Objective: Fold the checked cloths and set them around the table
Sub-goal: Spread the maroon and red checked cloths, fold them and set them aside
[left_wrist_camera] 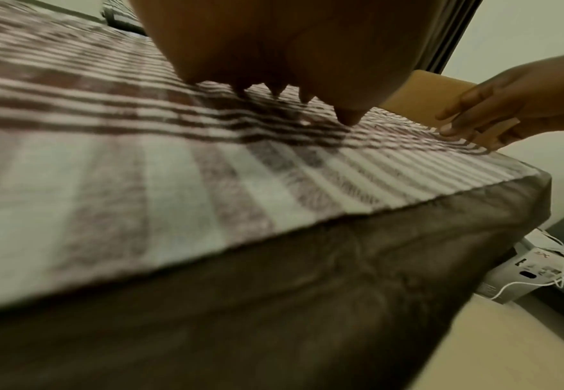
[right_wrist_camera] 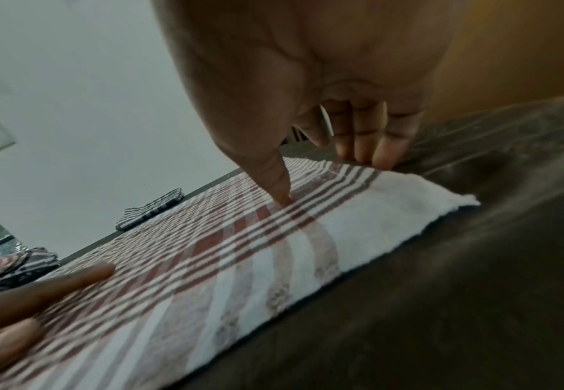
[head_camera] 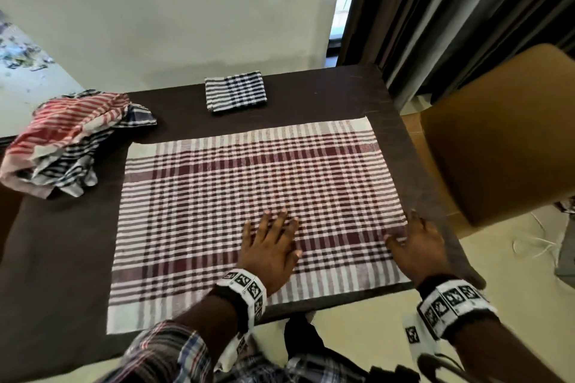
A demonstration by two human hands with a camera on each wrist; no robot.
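A maroon-and-white checked cloth [head_camera: 236,196] lies spread flat on the dark brown table [head_camera: 56,258]. My left hand [head_camera: 270,242] rests flat on its near middle with the fingers spread. My right hand [head_camera: 413,239] is at the cloth's right edge. In the right wrist view its thumb [right_wrist_camera: 282,195] presses on the stripes while its fingers [right_wrist_camera: 371,150] touch the table right at the hem. A folded navy-and-white checked cloth [head_camera: 235,91] sits at the table's far edge. Several unfolded checked cloths are heaped in a pile [head_camera: 68,140] at the far left.
A brown chair [head_camera: 497,134] stands close to the table's right side. Dark curtains [head_camera: 435,9] hang behind it, and a pale wall runs along the far edge. On the floor to the right lie a white box [left_wrist_camera: 524,271] and cords.
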